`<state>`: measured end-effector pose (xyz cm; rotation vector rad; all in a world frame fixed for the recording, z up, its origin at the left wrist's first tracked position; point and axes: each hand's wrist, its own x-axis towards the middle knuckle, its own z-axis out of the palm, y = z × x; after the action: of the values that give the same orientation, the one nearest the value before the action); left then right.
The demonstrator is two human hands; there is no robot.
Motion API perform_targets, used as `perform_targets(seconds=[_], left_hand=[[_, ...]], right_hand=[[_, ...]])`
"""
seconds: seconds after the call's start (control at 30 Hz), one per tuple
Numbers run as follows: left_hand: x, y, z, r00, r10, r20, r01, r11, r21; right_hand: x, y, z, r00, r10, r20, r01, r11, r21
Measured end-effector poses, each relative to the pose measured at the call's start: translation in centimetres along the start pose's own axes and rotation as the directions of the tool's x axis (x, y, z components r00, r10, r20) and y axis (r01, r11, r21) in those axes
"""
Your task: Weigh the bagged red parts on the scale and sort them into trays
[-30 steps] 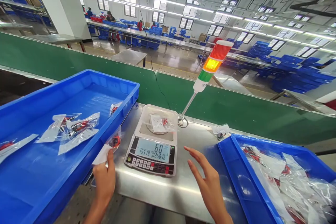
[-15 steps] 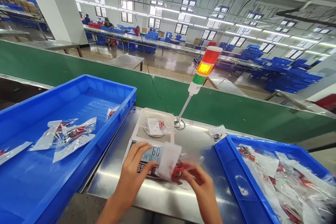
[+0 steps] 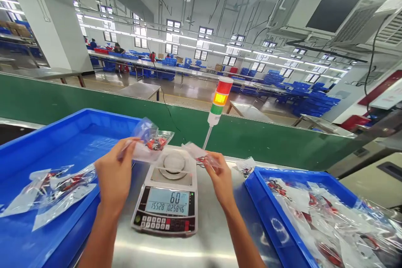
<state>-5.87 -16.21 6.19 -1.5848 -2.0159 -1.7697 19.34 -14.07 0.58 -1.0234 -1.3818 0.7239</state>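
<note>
My left hand pinches a clear plastic bag with red parts, held up just left of the scale's pan. My right hand grips a second small clear bag with red parts at the pan's right edge. Between both hands sits a white digital counting scale; its round pan is bare and the display reads 60. A left blue tray holds a few bagged parts. A right blue tray is piled with several more bags.
A signal tower lamp on a thin pole stands behind the scale. Another small bag lies on the steel table. A green conveyor belt runs across behind the table. Other people work at distant tables.
The view tilted up. My hands rose from in front of the scale to its pan, each now holding one bag. The bag that lay on the pan is off it.
</note>
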Motion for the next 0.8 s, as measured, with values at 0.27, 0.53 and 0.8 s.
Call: perform_targets(seconds=[0.27, 0.53, 0.8], left_hand=[[-4.1, -4.4, -6.2, 0.981, -0.035, -0.191, 0.101, 0.932, 0.349], [-7.6, -7.7, -4.4, 0.993, -0.117, -0.004, 0.109, 0.91, 0.4], [-9.1, -9.5, -3.4, 0.986, -0.16, 0.041, 0.128, 0.898, 0.422]], right_hand=[[-2.1, 4.4, 0.2, 0.998, 0.011, 0.068, -0.001, 0.988, -0.153], [-7.1, 4.0, -5.8, 0.96, 0.196, -0.202, -0.234, 0.955, -0.185], [-9.9, 4.2, -7.0, 0.907, 0.314, -0.28, -0.367, 0.916, -0.161]])
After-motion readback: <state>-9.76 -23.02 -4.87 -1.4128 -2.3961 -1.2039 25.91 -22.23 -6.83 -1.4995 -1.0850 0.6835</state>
